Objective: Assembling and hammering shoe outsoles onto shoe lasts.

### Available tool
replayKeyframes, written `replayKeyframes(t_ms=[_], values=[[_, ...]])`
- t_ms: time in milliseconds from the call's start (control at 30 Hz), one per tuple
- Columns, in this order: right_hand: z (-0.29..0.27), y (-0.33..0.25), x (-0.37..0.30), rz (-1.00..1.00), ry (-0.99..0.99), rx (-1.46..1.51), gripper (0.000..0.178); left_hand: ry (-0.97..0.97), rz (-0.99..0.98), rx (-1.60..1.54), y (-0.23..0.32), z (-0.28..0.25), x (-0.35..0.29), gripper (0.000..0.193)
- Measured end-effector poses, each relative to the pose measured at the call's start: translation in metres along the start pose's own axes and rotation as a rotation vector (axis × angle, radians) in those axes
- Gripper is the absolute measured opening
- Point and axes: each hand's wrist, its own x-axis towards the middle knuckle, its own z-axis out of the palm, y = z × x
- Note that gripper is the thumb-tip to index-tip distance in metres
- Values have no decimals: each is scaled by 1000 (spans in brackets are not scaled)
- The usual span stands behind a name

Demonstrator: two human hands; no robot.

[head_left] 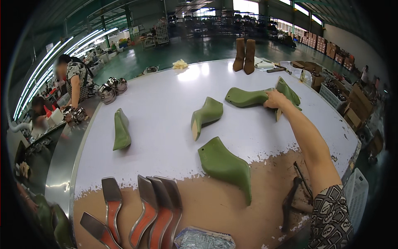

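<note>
My right hand (275, 99) reaches out to the far right of the table, its fingers closed on the narrow end of a green shoe last (246, 98). Close beside that hand lie more green last pieces (289, 92), partly covered by my wrist. A green last with a beige sole patch (208, 115) lies near the middle. Nearer to me is a larger green last (227, 164), and another one (121, 130) stands off to the left. My left hand is out of view.
Several dark insoles with orange undersides (151, 211) lie at the front left, beside a plastic bag of nails (204, 238). A hammer (292, 199) rests at front right. Brown ankle boots (244, 58) stand at the far edge. A co-worker (74, 81) leans in at left.
</note>
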Motion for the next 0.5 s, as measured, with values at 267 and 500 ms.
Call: replayKeyframes(t_ms=[267, 500], values=[[9, 11, -134, -291, 119, 120, 61, -147, -24, 14, -5, 32, -17, 53], [17, 76, -222, -144, 145, 630, 54, -136, 58, -181, -1, 63, -38, 30]])
